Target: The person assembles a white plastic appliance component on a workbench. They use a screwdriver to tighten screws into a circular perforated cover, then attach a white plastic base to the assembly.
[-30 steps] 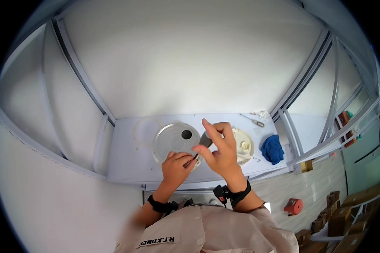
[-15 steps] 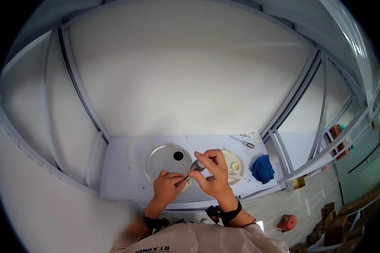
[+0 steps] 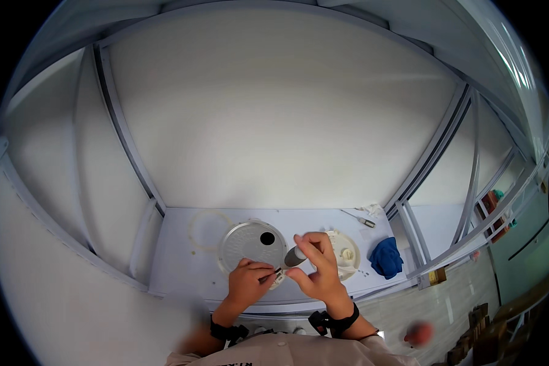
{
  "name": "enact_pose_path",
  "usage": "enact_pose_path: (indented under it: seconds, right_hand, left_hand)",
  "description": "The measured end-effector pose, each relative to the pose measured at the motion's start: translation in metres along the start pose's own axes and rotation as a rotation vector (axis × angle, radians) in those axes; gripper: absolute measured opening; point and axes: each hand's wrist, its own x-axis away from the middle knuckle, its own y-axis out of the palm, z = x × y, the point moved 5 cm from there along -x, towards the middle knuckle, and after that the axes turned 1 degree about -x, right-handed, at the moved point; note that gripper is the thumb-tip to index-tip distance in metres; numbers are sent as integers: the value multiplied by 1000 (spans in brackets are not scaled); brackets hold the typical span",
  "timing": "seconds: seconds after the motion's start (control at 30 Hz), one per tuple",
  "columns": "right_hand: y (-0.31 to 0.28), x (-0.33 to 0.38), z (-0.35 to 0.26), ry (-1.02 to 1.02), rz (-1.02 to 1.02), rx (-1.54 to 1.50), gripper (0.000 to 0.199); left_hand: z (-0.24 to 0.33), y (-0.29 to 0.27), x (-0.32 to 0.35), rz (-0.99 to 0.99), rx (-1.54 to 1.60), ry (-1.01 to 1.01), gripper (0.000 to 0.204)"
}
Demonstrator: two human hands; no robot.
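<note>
From my end I see the left hand [image 3: 248,285] with its fingers pinched on a dark piece [image 3: 265,280], small and too fine to make out. The right hand [image 3: 318,271] curves around a grey tool [image 3: 294,257], smooth, rounded and tapering toward the left fingertips; I cannot tell how firmly those fingers close on it. Both sit over the near middle of the table [image 3: 180,268].

Behind the left hand lies a silver disc [image 3: 243,240], metallic and rimmed, with a round dark opening; the hand covers its near edge. To the right, a shallow cream dish [image 3: 352,241], partly behind the right hand, holds a small ring-shaped piece [image 3: 348,254]. Further right I have a crumpled blue cloth [image 3: 386,258]. On the floor, a red object [image 3: 418,334] is blurred.
</note>
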Motion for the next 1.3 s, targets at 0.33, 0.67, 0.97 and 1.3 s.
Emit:
enact_pose_path:
  seconds: [0.33, 0.67, 0.97, 1.3]
  right_hand:
    - [5, 7, 5, -51, 65, 129, 66]
    - [2, 1, 10, 77, -134, -241, 72]
    - [1, -1, 15, 80, -63, 38, 68]
    - [-5, -19, 1, 136, -231, -164, 56]
  left_hand:
    - [-4, 1, 1, -64, 14, -27, 12]
    - [-11, 1, 3, -51, 41, -40, 12]
    - [-8, 2, 0, -99, 21, -27, 14]
    - [-6, 3, 2, -43, 14, 1, 16]
